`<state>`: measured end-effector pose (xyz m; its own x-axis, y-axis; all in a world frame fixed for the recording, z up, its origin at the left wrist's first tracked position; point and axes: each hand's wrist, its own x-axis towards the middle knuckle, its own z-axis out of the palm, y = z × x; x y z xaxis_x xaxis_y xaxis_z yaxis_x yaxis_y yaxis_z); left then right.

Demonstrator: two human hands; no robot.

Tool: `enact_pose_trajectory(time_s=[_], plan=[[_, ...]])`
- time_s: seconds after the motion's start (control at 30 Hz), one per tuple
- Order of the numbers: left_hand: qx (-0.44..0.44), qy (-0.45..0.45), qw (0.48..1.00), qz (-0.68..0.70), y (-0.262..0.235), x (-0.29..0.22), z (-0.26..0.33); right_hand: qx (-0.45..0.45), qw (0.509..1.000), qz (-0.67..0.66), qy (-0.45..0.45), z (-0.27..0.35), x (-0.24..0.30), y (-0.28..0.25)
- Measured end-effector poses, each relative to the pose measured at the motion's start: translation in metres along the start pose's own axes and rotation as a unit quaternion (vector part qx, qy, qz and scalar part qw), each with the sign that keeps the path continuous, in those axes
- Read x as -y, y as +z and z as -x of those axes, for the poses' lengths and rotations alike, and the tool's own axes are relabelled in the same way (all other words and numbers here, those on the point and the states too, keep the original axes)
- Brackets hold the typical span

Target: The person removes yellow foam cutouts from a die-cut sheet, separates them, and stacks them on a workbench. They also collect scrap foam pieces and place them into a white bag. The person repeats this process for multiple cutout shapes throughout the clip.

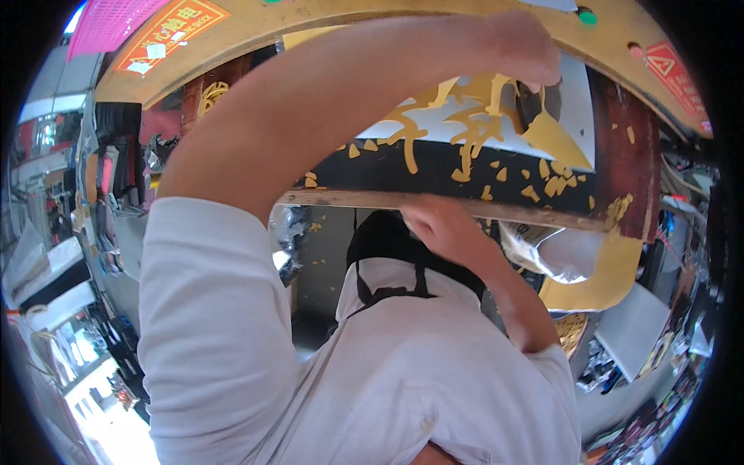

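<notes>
Apparently, work on the yellow sheet (pixel 554 143) is partway along: curved strokes (pixel 410 151) stand out in yellow against a white sheet (pixel 580 101), while small offcuts (pixel 555 186) lie loose on the black mat (pixel 434 178). A broad yellow flap remains beneath the left hand (pixel 528 53), so some of it seems left to deal with. That hand reaches across the table, bent at the wrist, and seems to pinch the flap's narrow upper end, though the fingertips barely show. The right hand (pixel 443 226) is loosely curled beside the table's wooden edge (pixel 504 209); I cannot tell whether it holds anything.

The flap looks thin and bendy, with a matt face and a pointed lower corner. The offcuts are chunky, many-sided chips; the mat is flat and dark, the white sheet smooth, the edge worn.
</notes>
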<state>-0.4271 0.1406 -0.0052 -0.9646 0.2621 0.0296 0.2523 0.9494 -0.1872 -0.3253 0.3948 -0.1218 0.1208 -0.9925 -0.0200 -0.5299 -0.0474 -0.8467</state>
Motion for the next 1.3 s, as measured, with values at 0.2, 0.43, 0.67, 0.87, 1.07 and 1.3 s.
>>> enact_pose_trajectory(time_s=[0.2, 0.43, 0.67, 0.87, 1.07, 1.3], plan=[[-0.015, 0.063, 0.997, 0.051, 0.009, 0.008, -0.001, -0.151, 0.956, 0.243, 0.069, -0.139, -0.019, 0.089], [-0.062, 0.174, 0.98, 0.072, 0.012, 0.02, 0.006, -0.12, 0.937, 0.247, 0.217, -0.151, 0.001, 0.115], [-0.034, 0.151, 0.986, 0.069, 0.007, 0.009, 0.012, -0.112, 0.916, 0.209, 0.322, -0.161, 0.015, 0.122], [0.021, 0.06, 0.99, 0.125, 0.01, -0.001, 0.019, -0.123, 0.935, 0.038, 0.332, -0.067, 0.067, 0.078], [0.007, -0.08, 0.782, 0.618, 0.02, -0.104, 0.107, -0.017, 0.91, -0.102, 0.4, 0.019, 0.082, 0.085], [-0.291, -0.494, 0.673, 0.466, 0.067, -0.065, 0.396, -0.308, 0.789, -0.35, 0.401, -0.011, 0.027, 0.093]])
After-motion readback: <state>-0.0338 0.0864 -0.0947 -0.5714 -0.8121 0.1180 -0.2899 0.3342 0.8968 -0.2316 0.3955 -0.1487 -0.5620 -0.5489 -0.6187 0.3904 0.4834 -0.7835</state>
